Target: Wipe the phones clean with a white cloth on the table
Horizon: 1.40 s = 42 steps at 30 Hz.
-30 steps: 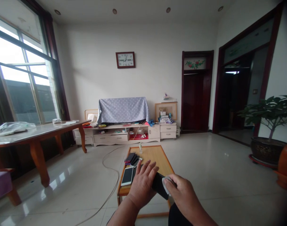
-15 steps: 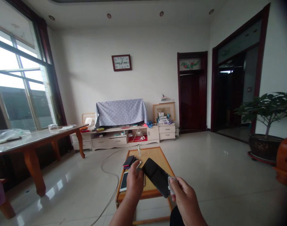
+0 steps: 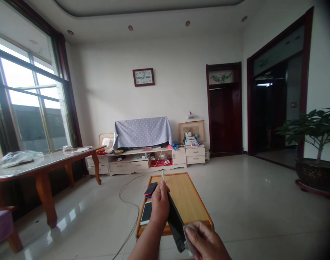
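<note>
My left hand [image 3: 159,204] is closed around the upper edge of a black phone [image 3: 175,224], which is turned almost edge-on over the near end of a small wooden table [image 3: 193,202]. My right hand [image 3: 202,241] pinches a small white cloth [image 3: 188,238] against the phone's lower end. On the table's left side lie a white phone [image 3: 146,213] and a stack of dark phones [image 3: 150,189].
A white cable [image 3: 127,202] runs over the glossy tile floor from the table towards a TV cabinet [image 3: 143,160] with a grey cloth-covered set. A long wooden table [image 3: 42,164] stands at the left by the window. A potted plant [image 3: 315,151] is at the right.
The phone has turned from flat to almost edge-on. My left hand shifted from spread fingers to a grip on its top edge, and my right hand dropped lower. The camera tilted up slightly.
</note>
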Motion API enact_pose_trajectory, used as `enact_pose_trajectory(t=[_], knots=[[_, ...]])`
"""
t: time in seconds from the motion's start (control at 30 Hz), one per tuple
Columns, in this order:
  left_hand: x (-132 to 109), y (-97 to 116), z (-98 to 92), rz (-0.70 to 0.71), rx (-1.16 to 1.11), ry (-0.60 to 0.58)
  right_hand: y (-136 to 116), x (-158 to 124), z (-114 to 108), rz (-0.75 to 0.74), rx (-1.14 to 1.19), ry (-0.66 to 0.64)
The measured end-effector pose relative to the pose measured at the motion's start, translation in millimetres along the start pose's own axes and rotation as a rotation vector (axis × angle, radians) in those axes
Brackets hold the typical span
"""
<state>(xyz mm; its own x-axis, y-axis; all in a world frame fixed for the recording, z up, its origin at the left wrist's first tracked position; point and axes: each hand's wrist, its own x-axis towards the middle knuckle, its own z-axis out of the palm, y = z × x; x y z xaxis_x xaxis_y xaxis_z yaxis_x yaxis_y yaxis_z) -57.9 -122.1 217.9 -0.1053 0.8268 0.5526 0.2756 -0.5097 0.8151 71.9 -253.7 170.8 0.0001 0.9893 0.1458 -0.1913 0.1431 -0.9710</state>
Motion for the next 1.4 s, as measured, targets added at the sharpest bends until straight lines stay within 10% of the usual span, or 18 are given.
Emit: enact_pose_trajectory(t=[0.3, 0.57, 0.8, 1.1, 1.4], knots=[[-30.0, 31.6, 13.5, 0.127, -0.083, -0.13, -33.2, 17.5, 8.0, 0.023, 0.233, 0.081], [-20.8, 27.5, 1.9, 0.084, -0.056, -0.109, -8.4, 0.3, 0.6, 0.144, 0.237, -0.057], [-47.9, 40.6, 12.7, 0.119, -0.081, -0.234, -50.3, 15.8, 3.7, 0.051, 0.25, 0.073], [-14.1, 26.1, -11.4, 0.071, -0.017, -0.073, 11.6, -10.4, -3.3, 0.212, 0.19, -0.102], [-45.7, 39.5, 12.4, 0.113, -0.001, -0.301, -53.6, 22.5, -0.4, 0.043, 0.257, 0.027]])
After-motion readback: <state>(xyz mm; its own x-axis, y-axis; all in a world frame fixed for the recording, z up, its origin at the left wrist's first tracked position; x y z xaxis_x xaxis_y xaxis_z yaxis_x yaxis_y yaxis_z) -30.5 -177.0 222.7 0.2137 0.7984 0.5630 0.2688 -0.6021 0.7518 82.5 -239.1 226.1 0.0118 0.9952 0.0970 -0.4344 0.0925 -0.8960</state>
